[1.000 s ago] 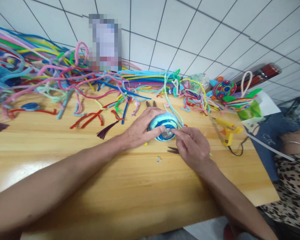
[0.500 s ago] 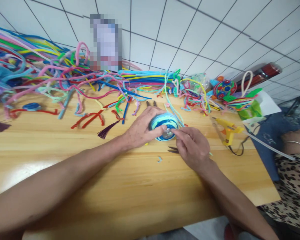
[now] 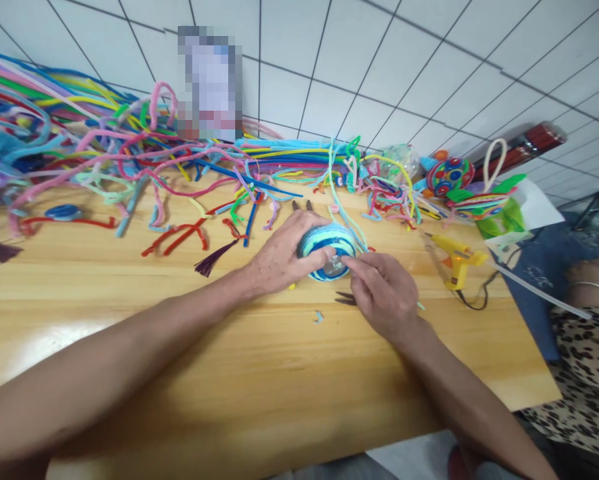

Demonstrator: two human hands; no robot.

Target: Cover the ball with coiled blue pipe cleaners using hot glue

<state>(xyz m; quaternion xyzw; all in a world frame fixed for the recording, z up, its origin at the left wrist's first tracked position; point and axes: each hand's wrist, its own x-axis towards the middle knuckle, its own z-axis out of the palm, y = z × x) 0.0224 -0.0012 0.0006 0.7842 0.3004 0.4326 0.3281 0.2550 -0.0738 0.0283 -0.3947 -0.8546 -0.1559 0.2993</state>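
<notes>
**Striped round piece (image 3: 329, 235) steadied by the left hand (image 3: 284, 253), its centre worked by the right hand (image 3: 386, 290)**

Location: the piece is near the middle of the table (image 3: 259, 373), its banded blue and pale green side and clear centre turned towards the wearer. Whether its underside rests on the wood is hidden.

Hands: the left hand grasps the piece, palm and fingers over its far left side, thumb laid across the front to the centre. This grip appears intended to stop it rolling. The right hand has its index fingertip at the centre, beside the left thumb, other fingers curled. The placement suggests light pressing or smoothing. It cannot be told whether the curled fingers enclose anything.

Obstructions: dark blades (image 3: 346, 299) project just beside the right hand; their other end is hidden. Dark tips (image 3: 302, 206) of another tool show behind the left hand. Pale strands (image 3: 346, 217) run behind the piece and could snag. A small blue scrap (image 3: 319, 317) lies in front.

Surroundings: a tangle of fuzzy stems (image 3: 144, 157) lines the wall side, presumably kept back for working room. A purple tassel (image 3: 216, 259) lies left of the hands. A yellow glue gun (image 3: 456, 263) stands to the right, within likely reach, its cord looped beside it. Another person's sleeve (image 3: 582, 347), leopard-patterned, is at the table's right end.
</notes>
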